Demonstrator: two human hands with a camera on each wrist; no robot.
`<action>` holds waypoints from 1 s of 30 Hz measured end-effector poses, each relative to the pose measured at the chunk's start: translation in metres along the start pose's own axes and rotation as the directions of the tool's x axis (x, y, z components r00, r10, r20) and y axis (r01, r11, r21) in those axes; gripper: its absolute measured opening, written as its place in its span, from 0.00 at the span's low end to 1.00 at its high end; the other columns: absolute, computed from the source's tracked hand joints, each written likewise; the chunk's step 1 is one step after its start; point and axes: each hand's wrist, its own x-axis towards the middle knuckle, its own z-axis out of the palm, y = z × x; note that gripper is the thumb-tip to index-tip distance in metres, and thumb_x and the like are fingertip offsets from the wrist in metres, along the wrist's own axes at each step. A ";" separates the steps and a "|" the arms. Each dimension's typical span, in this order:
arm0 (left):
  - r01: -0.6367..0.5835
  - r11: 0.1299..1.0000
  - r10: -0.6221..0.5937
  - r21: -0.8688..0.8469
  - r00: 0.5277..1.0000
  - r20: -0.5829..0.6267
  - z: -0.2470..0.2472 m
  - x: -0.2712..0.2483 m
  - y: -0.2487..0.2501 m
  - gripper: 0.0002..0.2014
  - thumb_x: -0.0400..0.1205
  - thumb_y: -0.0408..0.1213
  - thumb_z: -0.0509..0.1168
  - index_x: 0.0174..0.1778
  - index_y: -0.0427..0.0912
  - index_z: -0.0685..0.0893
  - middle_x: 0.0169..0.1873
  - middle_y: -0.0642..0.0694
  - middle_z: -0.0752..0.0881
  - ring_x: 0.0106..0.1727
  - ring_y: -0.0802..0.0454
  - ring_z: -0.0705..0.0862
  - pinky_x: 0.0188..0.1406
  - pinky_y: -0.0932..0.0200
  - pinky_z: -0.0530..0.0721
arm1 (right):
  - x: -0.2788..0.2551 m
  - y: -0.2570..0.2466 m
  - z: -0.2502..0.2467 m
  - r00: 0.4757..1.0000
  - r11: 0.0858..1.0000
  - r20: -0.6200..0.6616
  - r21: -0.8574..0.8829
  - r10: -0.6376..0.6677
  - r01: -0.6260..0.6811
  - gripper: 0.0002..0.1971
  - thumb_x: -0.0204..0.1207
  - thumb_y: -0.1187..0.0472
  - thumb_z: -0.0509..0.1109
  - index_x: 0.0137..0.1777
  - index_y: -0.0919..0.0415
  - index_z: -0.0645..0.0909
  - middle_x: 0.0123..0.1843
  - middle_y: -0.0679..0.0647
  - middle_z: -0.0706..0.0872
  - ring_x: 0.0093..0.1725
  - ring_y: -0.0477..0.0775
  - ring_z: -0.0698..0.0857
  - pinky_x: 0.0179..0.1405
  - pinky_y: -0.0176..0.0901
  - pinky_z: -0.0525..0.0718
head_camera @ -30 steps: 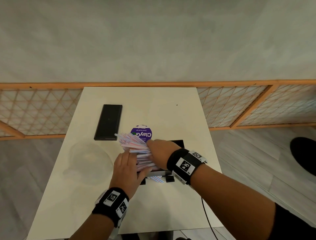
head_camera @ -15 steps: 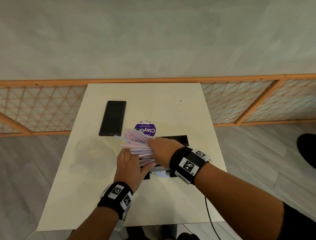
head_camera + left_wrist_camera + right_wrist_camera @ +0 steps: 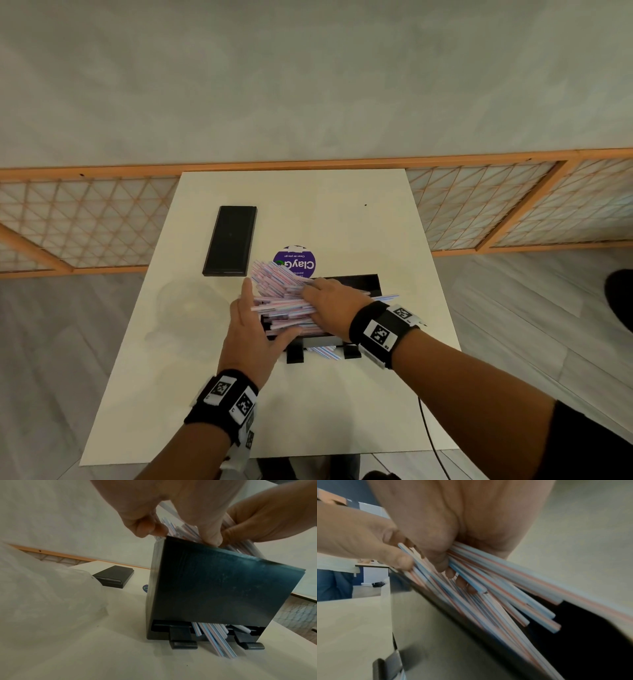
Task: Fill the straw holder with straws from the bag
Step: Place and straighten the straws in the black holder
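Note:
A black straw holder point(image 3: 370, 282) point(image 3: 223, 588) stands open-topped near the middle of the white table point(image 3: 308, 411). A fanned bundle of red- and blue-striped straws point(image 3: 277, 291) point(image 3: 488, 595) lies slanted across its top, partly inside. From above, my right hand point(image 3: 329, 305) point(image 3: 453, 534) grips the bundle with curled fingers. My left hand point(image 3: 246, 325) point(image 3: 171, 500) holds the straws' left ends, fingers against the ends and thumb on the near side at the holder's front rim. A few straws point(image 3: 323, 351) point(image 3: 217, 639) poke out of the slot at the holder's base.
A crumpled clear plastic bag point(image 3: 185, 308) point(image 3: 42, 595) lies left of the holder. A black lid point(image 3: 230, 240) point(image 3: 114, 578) rests at the back left beside a purple round sticker point(image 3: 295, 263). A wooden lattice screen point(image 3: 85, 222) runs behind the table. A dark cable point(image 3: 428, 428) hangs at the front right.
My left hand has slid a little forward along the straws' left ends. The bundle has fanned out more and sits lower over the holder. My right hand stays on top.

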 end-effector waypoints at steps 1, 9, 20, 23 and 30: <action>0.001 1.000 -0.001 -0.019 1.000 0.002 0.001 0.001 0.000 0.63 0.68 0.55 0.83 0.90 0.54 0.45 0.75 0.44 0.68 0.68 0.47 0.81 0.59 0.53 0.87 | 0.001 -0.004 -0.001 1.000 1.000 -0.014 0.008 -0.027 0.027 0.18 0.85 0.58 0.63 0.73 0.62 0.74 0.67 0.62 0.80 0.65 0.65 0.79 0.66 0.58 0.80; -0.204 0.977 0.211 0.054 0.960 -0.182 -0.021 0.008 0.011 0.62 0.65 0.63 0.76 0.90 0.44 0.51 0.88 0.42 0.49 0.84 0.36 0.68 0.69 0.43 0.83 | 0.002 -0.029 -0.013 0.990 0.983 -0.111 0.153 -0.083 0.100 0.16 0.84 0.58 0.66 0.67 0.65 0.74 0.61 0.64 0.81 0.59 0.64 0.82 0.59 0.54 0.80; -0.193 0.969 0.193 -0.154 0.981 -0.016 -0.019 0.001 0.028 0.56 0.68 0.60 0.77 0.89 0.56 0.53 0.82 0.54 0.64 0.79 0.60 0.69 0.71 0.55 0.79 | -0.001 -0.001 0.003 0.999 0.998 -0.050 0.069 -0.005 0.009 0.18 0.83 0.60 0.65 0.71 0.64 0.74 0.67 0.63 0.81 0.65 0.66 0.79 0.63 0.56 0.78; -0.083 0.954 0.081 -0.287 0.997 -0.019 -0.015 0.000 0.032 0.56 0.73 0.52 0.78 0.89 0.59 0.46 0.78 0.63 0.67 0.66 0.76 0.77 0.60 0.50 0.90 | -0.003 0.005 0.004 0.998 0.997 -0.011 -0.012 0.070 -0.070 0.17 0.84 0.58 0.62 0.70 0.62 0.74 0.68 0.62 0.81 0.65 0.65 0.80 0.62 0.56 0.79; -0.112 0.971 0.127 -0.212 0.990 0.056 -0.008 0.009 0.020 0.44 0.77 0.69 0.67 0.86 0.55 0.61 0.74 0.56 0.77 0.72 0.57 0.80 0.67 0.46 0.86 | -0.002 0.005 0.005 0.984 0.984 -0.007 0.007 0.179 -0.179 0.24 0.82 0.55 0.67 0.75 0.61 0.69 0.68 0.63 0.79 0.66 0.65 0.80 0.63 0.59 0.82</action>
